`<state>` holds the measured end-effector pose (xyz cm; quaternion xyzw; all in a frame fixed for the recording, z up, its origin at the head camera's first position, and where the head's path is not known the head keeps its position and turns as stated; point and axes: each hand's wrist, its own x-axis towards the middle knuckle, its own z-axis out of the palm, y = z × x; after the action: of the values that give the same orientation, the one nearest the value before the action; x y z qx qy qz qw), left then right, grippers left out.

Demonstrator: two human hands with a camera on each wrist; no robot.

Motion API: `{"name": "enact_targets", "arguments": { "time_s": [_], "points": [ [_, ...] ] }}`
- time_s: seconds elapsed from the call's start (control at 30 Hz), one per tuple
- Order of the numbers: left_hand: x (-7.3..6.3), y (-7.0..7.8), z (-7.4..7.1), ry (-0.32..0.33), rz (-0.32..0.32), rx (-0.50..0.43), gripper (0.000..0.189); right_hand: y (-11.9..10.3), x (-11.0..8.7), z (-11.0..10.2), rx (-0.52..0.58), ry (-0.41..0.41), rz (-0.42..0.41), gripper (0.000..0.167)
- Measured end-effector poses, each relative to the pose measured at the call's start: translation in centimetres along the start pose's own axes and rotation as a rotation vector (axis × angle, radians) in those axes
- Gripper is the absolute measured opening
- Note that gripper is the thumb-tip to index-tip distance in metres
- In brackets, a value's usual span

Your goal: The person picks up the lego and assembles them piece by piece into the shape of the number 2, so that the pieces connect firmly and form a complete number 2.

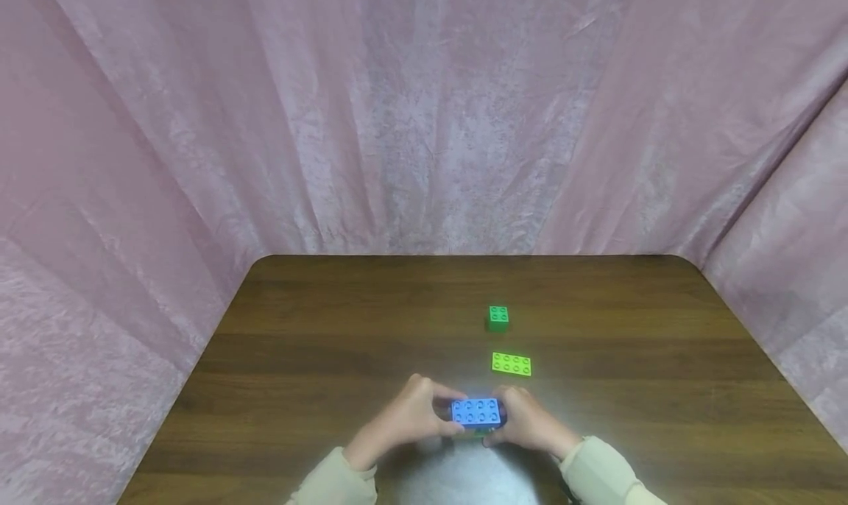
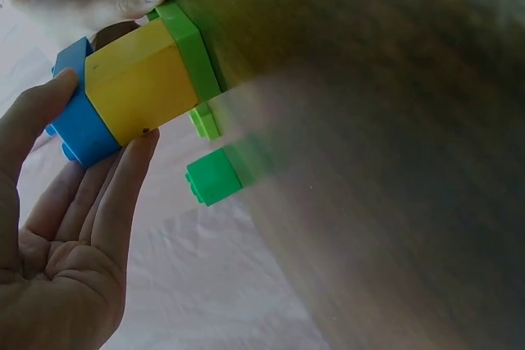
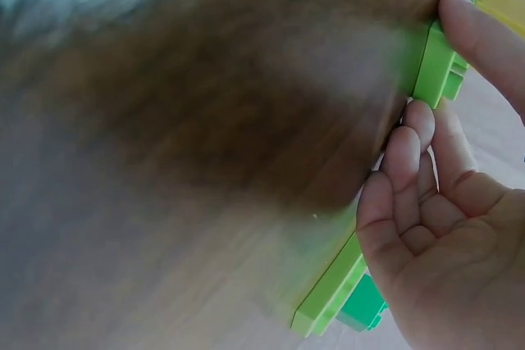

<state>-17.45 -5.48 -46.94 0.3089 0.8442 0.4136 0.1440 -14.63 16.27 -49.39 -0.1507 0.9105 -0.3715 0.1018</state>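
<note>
A blue brick (image 1: 475, 411) with studs on top caps a stack close over the table. Below it sit a yellow block (image 2: 143, 79) and a green brick (image 2: 191, 51), lowest and right at the tabletop. My left hand (image 1: 419, 411) grips the blue brick, thumb on one side, fingers reaching the yellow block on the other. From the right, my right hand (image 1: 528, 419) pinches the green brick between thumb and fingers, as the right wrist view shows. Just beyond the hands lies a flat lime-green brick (image 1: 511, 364).
A small green brick (image 1: 498, 319) stands farther back, behind the lime-green one. The brown wooden table (image 1: 318, 306) has rounded far corners. Pink curtains (image 1: 430, 122) hang along its back and both sides.
</note>
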Motion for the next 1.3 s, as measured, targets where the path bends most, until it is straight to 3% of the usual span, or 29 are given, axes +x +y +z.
{"name": "enact_targets", "arguments": {
  "time_s": [0.37, 0.8, 0.93, 1.07, 1.2, 1.3],
  "points": [
    [-0.1, 0.5, 0.4, 0.005, 0.027, 0.098, 0.040, -0.1, 0.2, -0.5, -0.006, -0.062, -0.004, 0.049],
    [-0.4, 0.5, 0.4, 0.015, 0.036, 0.091, 0.040, 0.8, 0.0, -2.4, -0.019, -0.127, -0.052, 0.044],
    [-0.4, 0.5, 0.4, 0.013, 0.021, 0.092, 0.041, 1.3, 0.5, -4.0, -0.051, -0.075, -0.104, 0.036],
    [-0.5, 0.5, 0.4, 0.017, 0.024, 0.104, 0.041, 1.8, 1.5, -6.0, -0.061, 0.051, -0.125, 0.032],
    [-0.5, 0.5, 0.4, 0.016, 0.034, 0.115, 0.041, 2.5, 2.8, -8.1, -0.071, 0.212, -0.091, 0.040],
    [-0.5, 0.5, 0.4, 0.012, 0.029, 0.119, 0.041, 3.0, 3.9, -9.4, -0.102, 0.285, -0.072, 0.050]
  ]
}}
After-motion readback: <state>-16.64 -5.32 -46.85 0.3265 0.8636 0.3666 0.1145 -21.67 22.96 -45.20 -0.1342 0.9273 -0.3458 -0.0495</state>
